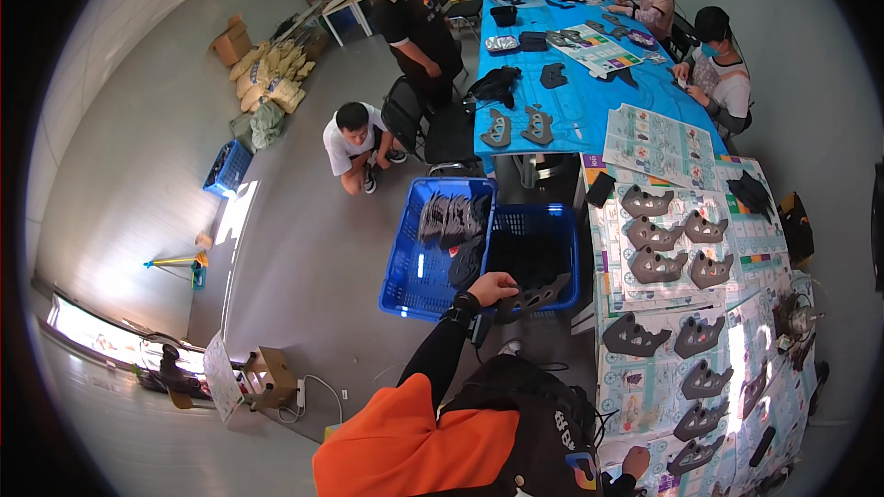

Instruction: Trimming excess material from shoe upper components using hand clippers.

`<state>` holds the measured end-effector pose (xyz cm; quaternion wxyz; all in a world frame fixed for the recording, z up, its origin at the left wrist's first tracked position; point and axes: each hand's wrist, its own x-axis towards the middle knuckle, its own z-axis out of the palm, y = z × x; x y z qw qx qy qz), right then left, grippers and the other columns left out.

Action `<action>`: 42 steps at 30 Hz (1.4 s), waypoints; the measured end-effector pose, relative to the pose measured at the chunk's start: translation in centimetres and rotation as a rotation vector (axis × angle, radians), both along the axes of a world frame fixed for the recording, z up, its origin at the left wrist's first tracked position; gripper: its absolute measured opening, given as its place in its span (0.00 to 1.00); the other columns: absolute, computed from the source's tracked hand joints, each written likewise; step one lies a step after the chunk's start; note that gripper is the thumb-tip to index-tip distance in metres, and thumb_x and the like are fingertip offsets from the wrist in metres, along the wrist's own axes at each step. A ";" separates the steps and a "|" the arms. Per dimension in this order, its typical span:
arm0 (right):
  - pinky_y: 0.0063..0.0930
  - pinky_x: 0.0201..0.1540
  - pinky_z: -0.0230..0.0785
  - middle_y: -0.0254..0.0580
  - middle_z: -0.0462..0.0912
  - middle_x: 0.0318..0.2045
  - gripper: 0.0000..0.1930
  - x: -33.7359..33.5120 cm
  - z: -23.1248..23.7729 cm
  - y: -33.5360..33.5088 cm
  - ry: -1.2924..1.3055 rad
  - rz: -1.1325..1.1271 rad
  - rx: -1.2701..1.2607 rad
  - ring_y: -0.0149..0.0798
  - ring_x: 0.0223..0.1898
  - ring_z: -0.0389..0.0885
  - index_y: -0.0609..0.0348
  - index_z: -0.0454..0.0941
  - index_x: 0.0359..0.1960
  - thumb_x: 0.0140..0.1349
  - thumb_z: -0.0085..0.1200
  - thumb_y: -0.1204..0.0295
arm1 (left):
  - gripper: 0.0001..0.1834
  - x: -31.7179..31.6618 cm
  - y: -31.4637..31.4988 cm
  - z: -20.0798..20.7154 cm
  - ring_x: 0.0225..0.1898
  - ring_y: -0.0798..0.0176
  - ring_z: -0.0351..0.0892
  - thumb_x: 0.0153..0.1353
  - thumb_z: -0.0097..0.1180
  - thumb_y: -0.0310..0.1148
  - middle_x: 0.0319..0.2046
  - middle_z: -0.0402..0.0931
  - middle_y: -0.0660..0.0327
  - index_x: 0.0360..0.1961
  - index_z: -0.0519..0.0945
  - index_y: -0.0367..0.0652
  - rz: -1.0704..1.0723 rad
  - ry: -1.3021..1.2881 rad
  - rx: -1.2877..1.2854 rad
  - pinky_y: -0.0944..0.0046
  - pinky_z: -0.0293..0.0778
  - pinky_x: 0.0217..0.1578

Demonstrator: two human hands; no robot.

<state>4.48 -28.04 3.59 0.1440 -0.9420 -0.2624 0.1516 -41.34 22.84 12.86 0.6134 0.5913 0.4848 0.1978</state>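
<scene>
My left hand (494,288) reaches forward and grips a dark grey curved piece with cut-out holes (539,298) by its left end. That piece hangs over the near edge of the right blue crate (573,258), which holds a dark heap (525,253). Beside it, the left blue crate (398,258) contains a row of stacked grey pieces (451,219). Down at the lower edge, my right hand (635,462) is curled closed at the side of the paper-covered table (635,405); anything in it is hidden. Similar curved grey pieces (635,336) lie in rows on that table.
Behind the crates stands a blue-covered table (516,92) with more pieces; two people sit along its right side. A person crouches (357,143) left of the crates, near a black chair (442,129) and a standing person (414,28). A cardboard box (272,377) sits lower left.
</scene>
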 end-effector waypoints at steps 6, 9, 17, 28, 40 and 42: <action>0.56 0.43 0.72 0.66 0.83 0.31 0.17 0.0 0.6 0.5 0.018 0.003 -0.037 0.68 0.37 0.82 0.70 0.82 0.31 0.61 0.49 0.65 | 0.10 -0.1 -0.2 0.5 0.33 0.76 0.79 0.64 0.66 0.34 0.32 0.83 0.69 0.41 0.83 0.40 -0.017 0.043 0.000 0.72 0.73 0.37; 0.57 0.44 0.73 0.65 0.84 0.32 0.17 -0.2 0.9 0.7 -0.016 0.010 -0.049 0.68 0.38 0.82 0.69 0.82 0.32 0.61 0.49 0.65 | 0.10 -0.2 -0.3 0.8 0.33 0.75 0.79 0.64 0.66 0.34 0.32 0.83 0.68 0.41 0.84 0.40 -0.017 0.048 -0.004 0.72 0.73 0.37; 0.58 0.45 0.73 0.66 0.84 0.34 0.18 -0.4 1.5 1.1 -0.007 -0.003 -0.059 0.68 0.40 0.82 0.69 0.82 0.32 0.62 0.48 0.64 | 0.10 -0.3 -0.4 1.0 0.34 0.75 0.79 0.63 0.67 0.34 0.33 0.84 0.68 0.41 0.84 0.40 -0.006 0.050 -0.007 0.71 0.73 0.39; 0.56 0.43 0.72 0.66 0.83 0.32 0.16 2.7 -1.0 1.2 -0.012 0.215 -0.072 0.68 0.37 0.81 0.70 0.81 0.31 0.61 0.49 0.65 | 0.12 -2.3 -1.4 0.5 0.32 0.71 0.82 0.60 0.68 0.36 0.30 0.85 0.64 0.41 0.85 0.41 0.053 0.063 0.106 0.67 0.76 0.36; 0.51 0.51 0.72 0.58 0.85 0.43 0.17 0.7 7.9 20.4 0.047 0.708 -0.190 0.61 0.47 0.80 0.62 0.85 0.39 0.65 0.49 0.61 | 0.17 -13.7 -9.3 1.8 0.38 0.62 0.85 0.57 0.69 0.41 0.35 0.87 0.58 0.41 0.85 0.41 0.380 0.125 0.164 0.61 0.78 0.42; 0.50 0.53 0.72 0.57 0.85 0.45 0.18 1.1 7.8 22.5 0.042 0.729 -0.207 0.61 0.50 0.80 0.60 0.86 0.41 0.66 0.49 0.60 | 0.17 -15.0 -10.7 2.4 0.38 0.62 0.85 0.57 0.69 0.42 0.35 0.87 0.58 0.41 0.85 0.41 0.430 0.163 0.170 0.61 0.78 0.42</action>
